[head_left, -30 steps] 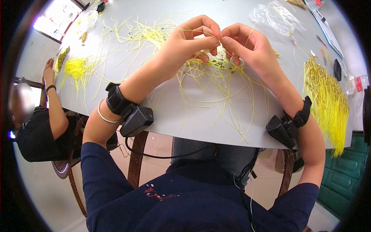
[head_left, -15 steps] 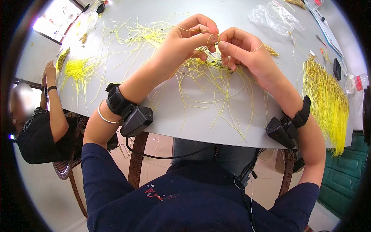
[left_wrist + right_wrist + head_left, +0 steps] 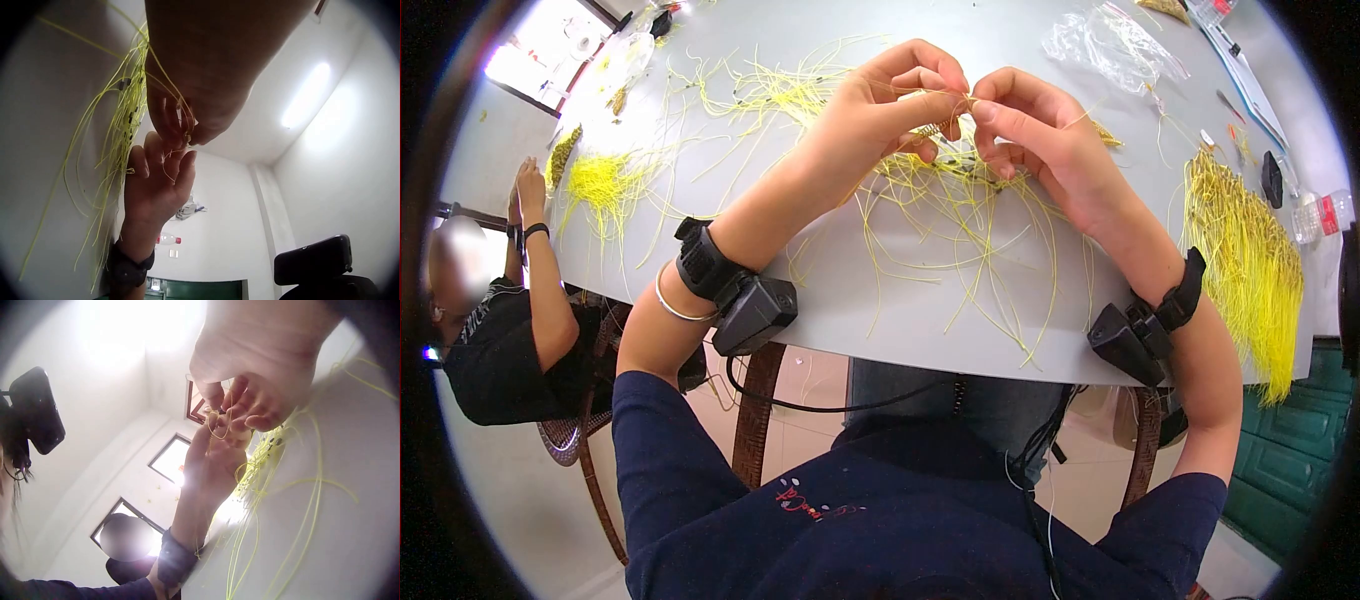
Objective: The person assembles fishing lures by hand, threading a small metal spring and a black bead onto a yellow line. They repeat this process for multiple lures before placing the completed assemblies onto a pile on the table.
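Yellow thread (image 3: 975,98) is pinched, in head view, b/w thumb & fingertips of L hand (image 3: 885,105) and also of R hand (image 3: 1045,130), tips being very near each other; the other fingers are bent. A gold coiled piece (image 3: 933,130) is held under L fingers, above the table (image 3: 840,320). Below it, loose strands (image 3: 990,185) w/ small dark bits are spread. On R side, a thick bunch (image 3: 1245,260) w/ gold upper part & yellow tails is laid; it seems to be made already, approx. many pcs., but an exact no. cannot be told.

In L wrist view, a thin loop (image 3: 170,169) is seen by the fingertips, so the present piece is judged as half-worked, i.e. not closed yet. Strands hang beside the hands.

In R wrist view, another loop (image 3: 217,428) is seen at the pinch, not pulled tight. Judging from the loose strands, much work is probably left; whether any knot is finished cannot be told.
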`<state>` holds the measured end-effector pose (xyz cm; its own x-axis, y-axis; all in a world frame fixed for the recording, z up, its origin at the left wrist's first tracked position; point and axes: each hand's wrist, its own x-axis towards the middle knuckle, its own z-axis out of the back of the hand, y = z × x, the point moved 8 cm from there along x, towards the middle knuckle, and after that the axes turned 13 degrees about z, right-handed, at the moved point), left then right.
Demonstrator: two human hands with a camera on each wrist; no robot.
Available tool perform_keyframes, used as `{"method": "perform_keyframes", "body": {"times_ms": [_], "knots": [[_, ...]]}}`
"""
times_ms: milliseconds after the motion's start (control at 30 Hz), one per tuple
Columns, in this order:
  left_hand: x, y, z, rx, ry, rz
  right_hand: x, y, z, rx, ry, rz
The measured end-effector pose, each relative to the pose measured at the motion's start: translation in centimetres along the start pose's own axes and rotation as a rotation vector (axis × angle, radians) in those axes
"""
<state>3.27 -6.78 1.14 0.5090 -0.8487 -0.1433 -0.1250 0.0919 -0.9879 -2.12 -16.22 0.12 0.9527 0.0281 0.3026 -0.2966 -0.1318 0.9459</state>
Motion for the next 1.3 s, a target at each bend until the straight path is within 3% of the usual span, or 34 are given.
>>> {"method": "perform_keyframes", "body": {"times_ms": [133,333,400,533,567,800,867,1000,1067,1300], "knots": [[0.0,0.0,-0.1,-0.009,0.036,0.005,0.0,0.5,-0.2,0.190,-0.009,-0.036],[0.0,-0.1,-0.1,-0.017,0.042,-0.019,0.6,1.6,0.2,0.488,0.154,0.002],[0.0,-0.1,0.0,-0.017,0.047,-0.025,1.0,2.3,1.4,0.474,0.020,0.117],[-0.1,-0.2,-0.1,-0.006,0.045,-0.033,1.1,3.1,2.9,0.534,-0.099,0.143],[-0.1,-0.2,-0.1,-0.006,0.045,-0.028,1.3,2.9,3.5,0.554,0.033,0.158],[0.0,-0.1,-0.3,-0.005,0.056,-0.015,1.5,3.9,4.1,0.485,0.018,0.255],[0.0,0.0,-0.7,0.040,0.075,-0.021,1.6,3.2,4.5,0.733,-0.012,0.202],[-0.4,0.0,-2.0,0.166,0.133,0.025,1.8,4.3,4.7,0.747,-0.004,0.271],[-0.4,0.0,-2.7,0.123,0.224,0.001,1.4,4.4,5.0,0.768,-0.283,0.212],[-1.1,-0.6,-3.9,0.214,0.344,-0.049,1.3,4.6,4.2,0.680,-0.242,0.256]]}}
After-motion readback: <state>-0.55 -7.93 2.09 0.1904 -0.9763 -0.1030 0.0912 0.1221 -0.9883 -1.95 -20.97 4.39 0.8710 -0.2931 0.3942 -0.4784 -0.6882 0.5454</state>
